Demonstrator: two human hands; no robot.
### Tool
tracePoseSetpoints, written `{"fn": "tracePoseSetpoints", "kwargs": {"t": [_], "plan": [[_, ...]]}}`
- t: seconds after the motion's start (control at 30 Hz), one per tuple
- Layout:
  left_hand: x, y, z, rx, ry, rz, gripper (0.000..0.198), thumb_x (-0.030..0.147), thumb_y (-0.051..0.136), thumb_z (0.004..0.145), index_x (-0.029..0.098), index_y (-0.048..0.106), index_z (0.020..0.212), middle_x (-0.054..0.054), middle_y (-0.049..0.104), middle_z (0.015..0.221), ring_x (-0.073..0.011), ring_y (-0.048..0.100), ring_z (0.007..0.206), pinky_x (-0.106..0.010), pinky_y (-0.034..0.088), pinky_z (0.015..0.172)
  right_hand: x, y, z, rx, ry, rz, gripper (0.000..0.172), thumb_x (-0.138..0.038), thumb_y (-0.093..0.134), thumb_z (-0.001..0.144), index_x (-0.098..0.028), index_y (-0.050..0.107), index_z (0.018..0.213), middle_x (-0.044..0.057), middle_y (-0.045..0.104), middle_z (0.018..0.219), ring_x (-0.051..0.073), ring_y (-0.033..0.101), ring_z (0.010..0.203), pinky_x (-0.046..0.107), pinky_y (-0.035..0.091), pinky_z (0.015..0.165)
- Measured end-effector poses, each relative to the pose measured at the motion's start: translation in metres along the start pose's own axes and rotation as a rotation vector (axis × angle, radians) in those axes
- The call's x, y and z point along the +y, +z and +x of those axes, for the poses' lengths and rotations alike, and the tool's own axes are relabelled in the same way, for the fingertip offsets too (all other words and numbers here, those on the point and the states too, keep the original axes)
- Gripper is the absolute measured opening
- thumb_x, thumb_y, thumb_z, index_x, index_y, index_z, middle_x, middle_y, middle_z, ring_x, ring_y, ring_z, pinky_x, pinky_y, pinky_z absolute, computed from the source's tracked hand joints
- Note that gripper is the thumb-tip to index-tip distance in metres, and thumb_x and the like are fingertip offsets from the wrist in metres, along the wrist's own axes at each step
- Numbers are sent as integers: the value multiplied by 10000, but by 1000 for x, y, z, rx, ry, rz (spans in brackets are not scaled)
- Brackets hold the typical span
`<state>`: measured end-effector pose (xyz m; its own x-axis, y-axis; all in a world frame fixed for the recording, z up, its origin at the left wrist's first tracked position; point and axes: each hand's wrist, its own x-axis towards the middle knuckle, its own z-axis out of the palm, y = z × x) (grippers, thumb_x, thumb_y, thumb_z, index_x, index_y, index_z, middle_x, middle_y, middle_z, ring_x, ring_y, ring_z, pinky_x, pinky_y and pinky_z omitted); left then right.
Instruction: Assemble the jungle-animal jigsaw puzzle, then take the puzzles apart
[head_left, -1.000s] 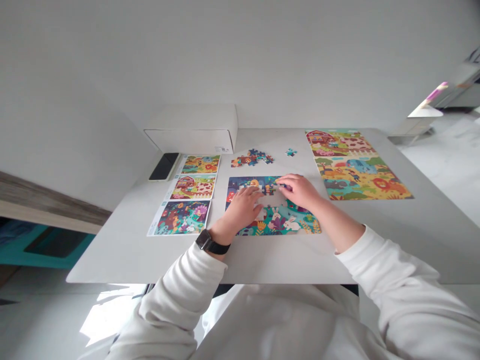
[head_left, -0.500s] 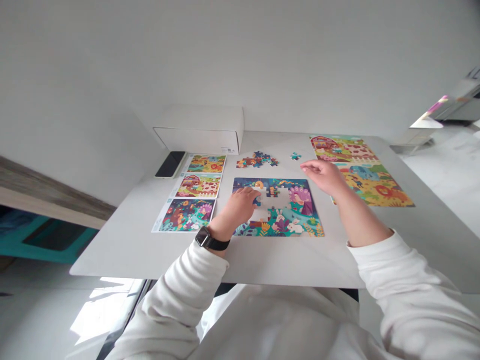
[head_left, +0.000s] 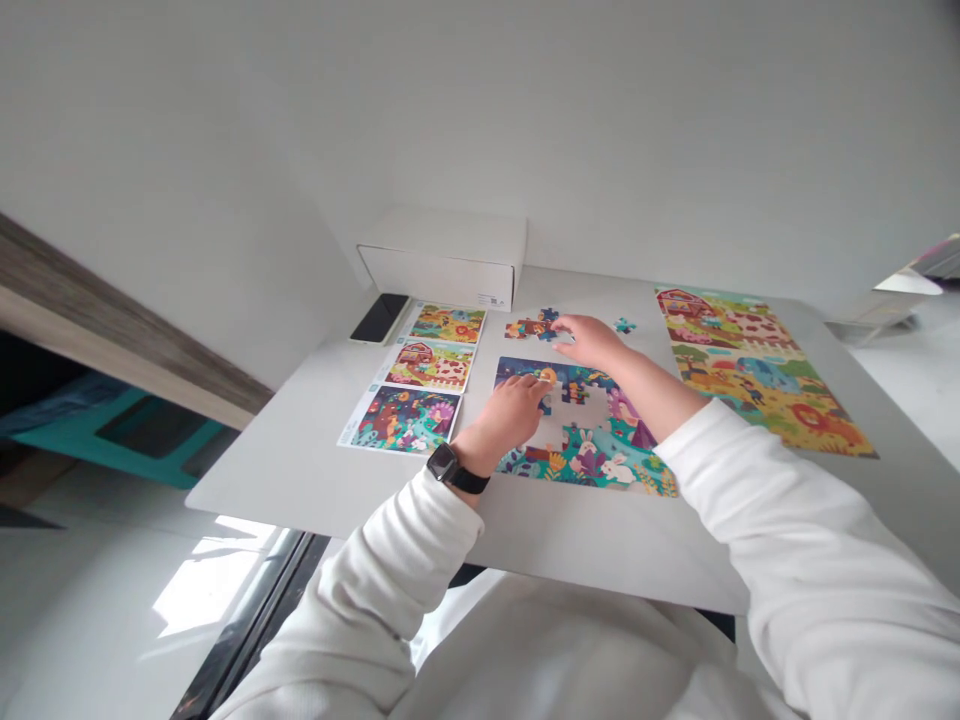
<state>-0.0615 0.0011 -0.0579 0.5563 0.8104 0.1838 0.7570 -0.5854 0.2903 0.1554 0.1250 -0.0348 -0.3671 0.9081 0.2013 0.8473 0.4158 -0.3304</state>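
A partly built jigsaw puzzle (head_left: pixel 592 440) with rabbits and plants lies in front of me, with a white gap in its middle. My left hand (head_left: pixel 514 405) rests on the puzzle's left part, fingers curled loosely, a black watch on its wrist. My right hand (head_left: pixel 592 338) reaches past the puzzle's far edge to the small pile of loose pieces (head_left: pixel 531 326), its fingers bent down onto them; whether they hold a piece is hidden. One single teal piece (head_left: pixel 623 325) lies apart to the right.
A finished farm and animal puzzle (head_left: pixel 750 365) lies at the right. Three picture cards (head_left: pixel 431 375) lie at the left, with a dark phone (head_left: pixel 380 317) and a white box (head_left: pixel 450 258) behind them. The white table (head_left: pixel 300 450) stands against a wall.
My right hand left the puzzle, swung right, then came back left to the pile of loose pieces. My left hand stayed on the puzzle. The view has turned left.
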Motion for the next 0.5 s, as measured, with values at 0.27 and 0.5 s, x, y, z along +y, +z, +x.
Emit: {"fn": "tracePoseSetpoints", "kwargs": {"t": [0.27,0.5], "plan": [[-2,6,2,12,10,-21,510,93,539,947,150,630,1446,-155,707,1347,-296,648,1266,-430,500,1137,-27,32,56,-64,-67,-157,423,-297,824,871,-210,731,1275,137,806,1236,318,740,1148,425,572,1013],[2,9,5,28,16,-57,459,104,531,958,124,648,1402,-171,687,1388,-300,650,1268,-420,503,1145,-27,47,67,-92,-35,-70,409,-246,816,850,-228,749,1254,98,826,1189,272,770,1060,379,575,969]]}}
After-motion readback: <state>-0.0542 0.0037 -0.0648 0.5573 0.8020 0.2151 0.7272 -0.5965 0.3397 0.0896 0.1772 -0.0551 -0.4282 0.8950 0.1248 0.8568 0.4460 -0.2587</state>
